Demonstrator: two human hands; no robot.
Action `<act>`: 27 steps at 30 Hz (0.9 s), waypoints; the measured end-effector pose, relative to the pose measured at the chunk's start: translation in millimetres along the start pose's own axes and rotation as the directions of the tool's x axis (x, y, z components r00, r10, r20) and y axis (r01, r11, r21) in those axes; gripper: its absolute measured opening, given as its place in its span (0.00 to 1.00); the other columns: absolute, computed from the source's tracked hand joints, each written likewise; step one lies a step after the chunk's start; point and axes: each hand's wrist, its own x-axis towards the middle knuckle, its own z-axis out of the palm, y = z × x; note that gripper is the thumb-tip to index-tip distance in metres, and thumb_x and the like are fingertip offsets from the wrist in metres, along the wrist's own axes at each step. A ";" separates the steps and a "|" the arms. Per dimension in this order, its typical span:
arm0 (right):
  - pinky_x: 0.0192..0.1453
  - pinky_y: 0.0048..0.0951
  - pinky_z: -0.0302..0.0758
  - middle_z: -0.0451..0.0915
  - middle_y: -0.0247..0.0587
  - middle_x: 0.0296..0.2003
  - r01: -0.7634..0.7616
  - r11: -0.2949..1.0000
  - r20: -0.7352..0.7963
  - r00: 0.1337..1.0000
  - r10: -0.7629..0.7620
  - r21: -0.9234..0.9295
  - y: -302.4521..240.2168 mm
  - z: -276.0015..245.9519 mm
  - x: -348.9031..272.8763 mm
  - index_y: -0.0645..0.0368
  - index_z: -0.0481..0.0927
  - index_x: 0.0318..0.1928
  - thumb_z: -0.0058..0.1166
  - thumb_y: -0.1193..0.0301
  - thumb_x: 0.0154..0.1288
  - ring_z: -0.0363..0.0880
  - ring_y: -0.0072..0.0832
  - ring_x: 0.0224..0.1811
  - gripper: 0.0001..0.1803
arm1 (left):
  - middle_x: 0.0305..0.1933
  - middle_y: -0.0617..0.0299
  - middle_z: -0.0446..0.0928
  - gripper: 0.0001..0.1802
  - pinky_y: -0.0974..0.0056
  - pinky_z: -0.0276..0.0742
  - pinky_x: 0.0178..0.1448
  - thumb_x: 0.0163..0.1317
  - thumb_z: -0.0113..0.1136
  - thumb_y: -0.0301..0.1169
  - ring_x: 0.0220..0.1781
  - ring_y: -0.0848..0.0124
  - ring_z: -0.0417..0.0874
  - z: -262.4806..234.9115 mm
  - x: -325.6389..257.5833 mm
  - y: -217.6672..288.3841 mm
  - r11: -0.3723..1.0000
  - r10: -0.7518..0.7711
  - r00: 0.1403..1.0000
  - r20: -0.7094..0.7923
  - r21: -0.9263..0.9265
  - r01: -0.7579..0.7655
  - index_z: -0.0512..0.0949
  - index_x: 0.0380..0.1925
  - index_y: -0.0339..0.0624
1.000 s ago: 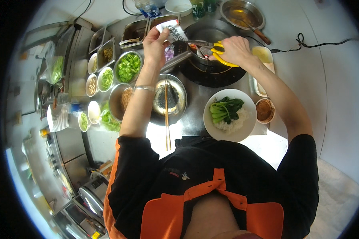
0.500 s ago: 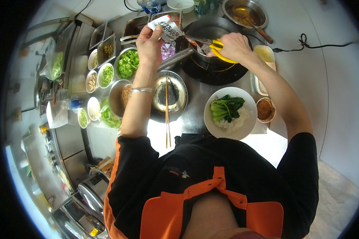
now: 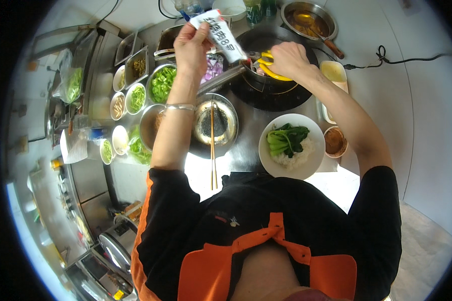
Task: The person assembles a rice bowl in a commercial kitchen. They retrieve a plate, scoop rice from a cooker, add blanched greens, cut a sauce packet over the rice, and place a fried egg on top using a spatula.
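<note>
My left hand (image 3: 192, 46) holds a white printed food packet (image 3: 220, 34) tilted over a black pan (image 3: 271, 75). My right hand (image 3: 286, 59) grips yellow-handled scissors (image 3: 267, 65), their blades pointing left at the packet's lower end above the pan. Small pieces of food lie in the pan under the scissors. A silver bangle (image 3: 180, 107) circles my left wrist.
A steel bowl (image 3: 215, 125) with chopsticks (image 3: 212, 145) across it sits in front of me. Right of it is a white plate (image 3: 296, 165) of rice and greens. Several small dishes of chopped vegetables (image 3: 160, 83) line the left. A sauce bowl (image 3: 335, 142) and a metal pot (image 3: 306, 17) stand right.
My left hand has lifted the packet higher and farther from me. The scissors in my right hand have moved up against the packet's end.
</note>
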 end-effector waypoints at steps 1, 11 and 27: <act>0.37 0.41 0.77 0.82 0.52 0.25 -0.019 1.000 0.021 1.000 0.019 0.013 3.1 -0.4 -2.4 0.63 0.84 0.28 0.61 0.34 0.45 0.83 0.46 0.33 0.38 | 0.38 0.61 0.82 0.07 0.63 0.82 0.39 0.66 0.57 0.27 0.37 0.70 0.83 -5.0 7.8 2.1 1.000 -0.001 0.999 -0.045 0.029 0.003 0.78 0.43 0.39; 0.28 0.35 0.66 0.70 0.38 0.16 -0.293 0.799 -0.126 0.902 0.413 0.524 35.4 -14.7 -73.9 0.61 0.76 0.22 0.65 0.41 0.49 0.69 0.32 0.21 0.32 | 0.56 0.53 0.73 0.18 0.54 0.69 0.58 0.58 0.56 0.25 0.57 0.57 0.71 -72.2 211.0 -54.6 0.939 -0.093 0.951 -0.295 -0.345 -0.015 0.73 0.50 0.45; 0.36 0.43 0.73 0.80 0.51 0.26 -0.563 0.787 0.162 0.826 0.539 0.253 56.7 27.7 -197.4 0.61 0.79 0.31 0.62 0.38 0.49 0.79 0.47 0.30 0.34 | 0.36 0.56 0.80 0.15 0.60 0.76 0.50 0.49 0.65 0.32 0.43 0.59 0.81 -15.7 17.6 -49.9 0.254 -0.177 0.746 0.642 0.762 -0.595 0.80 0.39 0.43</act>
